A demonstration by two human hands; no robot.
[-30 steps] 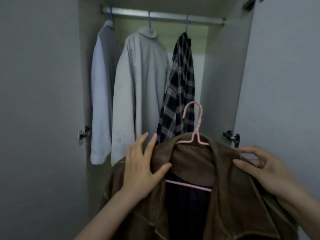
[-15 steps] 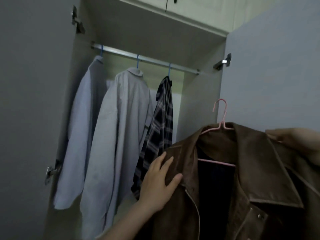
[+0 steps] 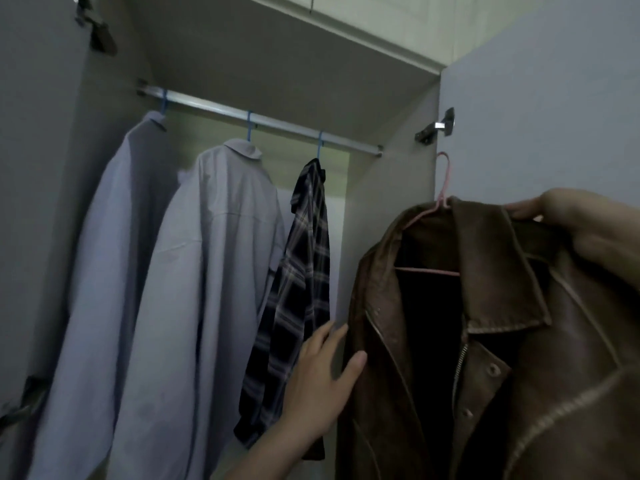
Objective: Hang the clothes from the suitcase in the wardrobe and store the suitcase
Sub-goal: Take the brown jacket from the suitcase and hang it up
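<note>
1. Your right hand point(image 3: 585, 230) grips the brown jacket point(image 3: 519, 341) at its shoulder, carrying the weight; your left hand point(image 3: 322, 372), fingers spread, presses flat on the front to steady it.
2. Jacket and pink hanger point(image 3: 441, 199) sit right of the rail point(image 3: 263, 121), below it, hook free for the gap beside the plaid shirt point(image 3: 298, 289).

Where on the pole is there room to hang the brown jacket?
The rail looks bare at its right end, between the plaid shirt and the wardrobe's right wall. Small gaps separate the blue hooks. Lower down it is crowded: two pale shirts overlap. The brown jacket is not yet hung.
</note>
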